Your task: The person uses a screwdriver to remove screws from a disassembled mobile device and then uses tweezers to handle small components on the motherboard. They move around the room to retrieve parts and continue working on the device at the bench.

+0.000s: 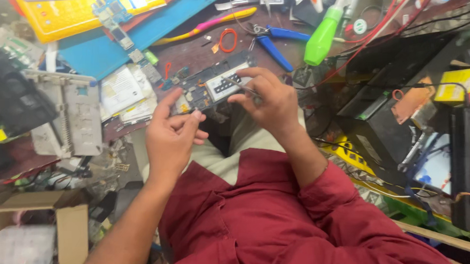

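The circuit board (pixel 212 87) is being supported at its near-left end by the left hand (pixel 170 134), whose fingers (pixel 185 120) are curled together under and against the board's edge. A thin metal tool (pixel 241 87) is being pinched by the fingers (pixel 248 77) of the right hand (pixel 270 102), its tip being applied to the board just beyond them. Blue-handled pliers (pixel 273 45) are lying on the surface (pixel 195 50) beyond the fingers.

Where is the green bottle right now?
In the head view, the green bottle lies tilted at the top of the bench, up and right of the right hand, beside the blue-handled pliers.
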Available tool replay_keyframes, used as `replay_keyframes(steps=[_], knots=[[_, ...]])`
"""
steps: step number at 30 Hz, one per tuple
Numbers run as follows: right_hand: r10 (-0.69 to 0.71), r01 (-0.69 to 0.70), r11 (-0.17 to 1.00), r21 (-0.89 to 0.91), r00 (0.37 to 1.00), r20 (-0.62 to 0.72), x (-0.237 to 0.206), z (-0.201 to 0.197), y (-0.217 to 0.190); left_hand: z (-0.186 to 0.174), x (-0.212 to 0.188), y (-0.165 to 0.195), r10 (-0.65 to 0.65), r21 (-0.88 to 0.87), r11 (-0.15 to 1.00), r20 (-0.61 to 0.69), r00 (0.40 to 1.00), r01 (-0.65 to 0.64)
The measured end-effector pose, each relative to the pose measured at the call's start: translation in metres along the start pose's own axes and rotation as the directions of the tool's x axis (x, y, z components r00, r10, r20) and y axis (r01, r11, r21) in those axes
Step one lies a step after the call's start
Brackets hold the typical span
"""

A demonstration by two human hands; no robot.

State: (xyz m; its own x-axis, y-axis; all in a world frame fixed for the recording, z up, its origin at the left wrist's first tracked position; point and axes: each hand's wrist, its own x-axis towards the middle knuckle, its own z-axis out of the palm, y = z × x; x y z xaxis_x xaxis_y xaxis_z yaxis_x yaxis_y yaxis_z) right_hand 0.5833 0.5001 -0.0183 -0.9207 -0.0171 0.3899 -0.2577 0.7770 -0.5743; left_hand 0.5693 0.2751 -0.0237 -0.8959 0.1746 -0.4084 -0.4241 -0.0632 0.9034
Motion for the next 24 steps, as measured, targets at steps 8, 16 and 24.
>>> replay_keyframes(steps=[8,16,24], knots=[[-0.074,0.073,0.996,-0.047,0.997,-0.032,0.001,0.014,-0.003,-0.029,0.001,0.049,0.728,0.829,0.381,0.002,0.685,-0.408],[-0.102,0.1,0.993,-0.057,0.994,-0.033,-0.002,0.012,-0.005,-0.014,0.056,0.077,0.778,0.907,0.368,-0.18,0.603,-0.205],[-0.086,0.087,0.996,0.019,0.995,-0.06,-0.007,0.015,-0.001,-0.021,0.048,0.083,0.722,0.651,0.638,-0.322,0.613,-0.41]])
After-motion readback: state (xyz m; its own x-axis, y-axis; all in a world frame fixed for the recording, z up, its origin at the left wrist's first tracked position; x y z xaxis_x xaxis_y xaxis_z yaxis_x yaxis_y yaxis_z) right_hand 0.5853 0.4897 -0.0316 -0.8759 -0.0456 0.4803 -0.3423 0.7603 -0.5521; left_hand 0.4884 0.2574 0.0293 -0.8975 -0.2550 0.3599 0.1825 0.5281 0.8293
